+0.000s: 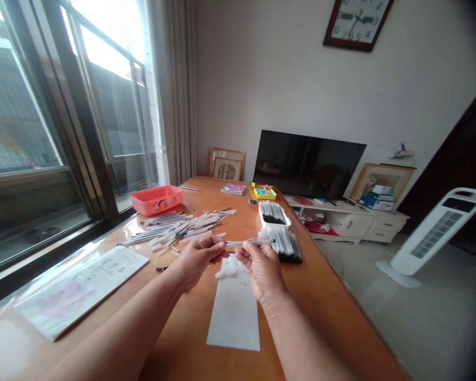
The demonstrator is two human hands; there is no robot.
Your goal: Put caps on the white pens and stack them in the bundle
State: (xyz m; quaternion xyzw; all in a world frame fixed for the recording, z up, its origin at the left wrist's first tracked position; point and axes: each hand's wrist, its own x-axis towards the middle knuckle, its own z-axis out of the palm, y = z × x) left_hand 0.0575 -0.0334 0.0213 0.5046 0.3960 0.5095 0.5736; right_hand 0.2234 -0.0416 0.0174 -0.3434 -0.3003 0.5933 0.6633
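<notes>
A slim pen with a translucent white barrel (235, 244) is held level between my two hands over the table. My left hand (204, 257) is closed in a pinch at its left end. With thumb and fingers, my right hand (262, 267) grips the barrel, and its dark end sticks out to the right. Beneath the hands lies a strip of white paper (234, 323) with small clear pieces (228, 271) on it. Loose pen parts (182, 227) are spread beyond my left hand. Past my right hand, a stack of black-ended pens (281, 244) lies on the table.
A white box of pens (274, 216) stands behind the stack. A red plastic basket (156, 201) is at the left, by the window. A notebook (83, 288) lies front left. Farther back are a yellow box (264, 191) and a colourful booklet (233, 189).
</notes>
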